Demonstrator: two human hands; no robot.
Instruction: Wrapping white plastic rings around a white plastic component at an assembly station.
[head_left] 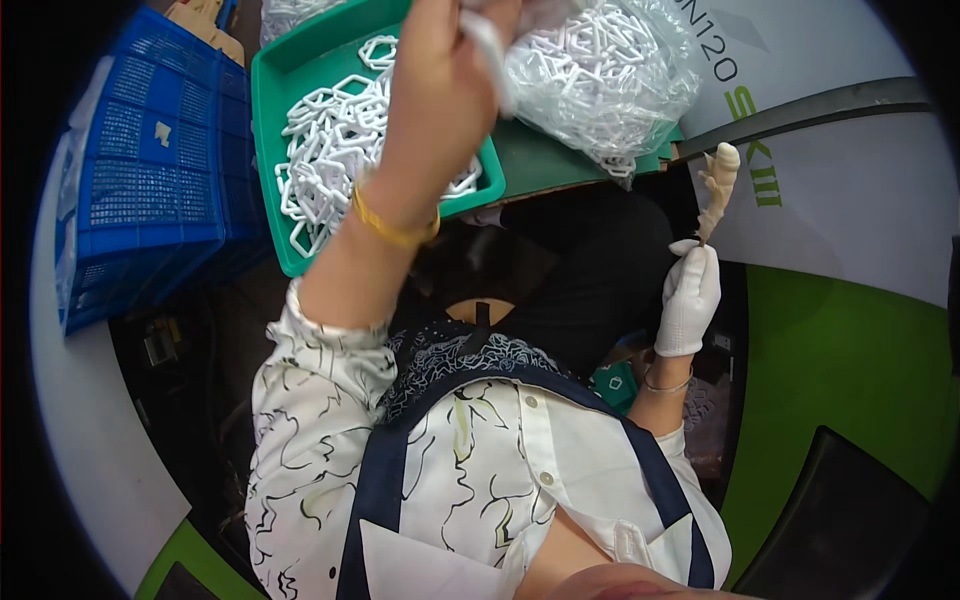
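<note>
My left hand (pixel 445 90), bare with a yellow band at the wrist, is raised over the green tray (pixel 263 150). Its fingers curl closed at the top edge, blurred and partly cut off, and a smeared white thing (pixel 488 62) shows against them. White hexagonal rings (pixel 335 140) lie heaped in the tray beneath that forearm. Out to the right, my right hand (pixel 690 300) wears a white glove. Between its fingertips it pinches the lower end of a pale beige, knobby stick-like piece (pixel 718 190), held upright with a rounded top.
A clear plastic bag (pixel 610 90) full of white rings stands right of the tray on a dark green surface (pixel 545 165). Blue mesh crates (pixel 150 170) stand at the left. A grey and green panel (pixel 830 330) rises at the right, with a black chair back (pixel 840 520) below.
</note>
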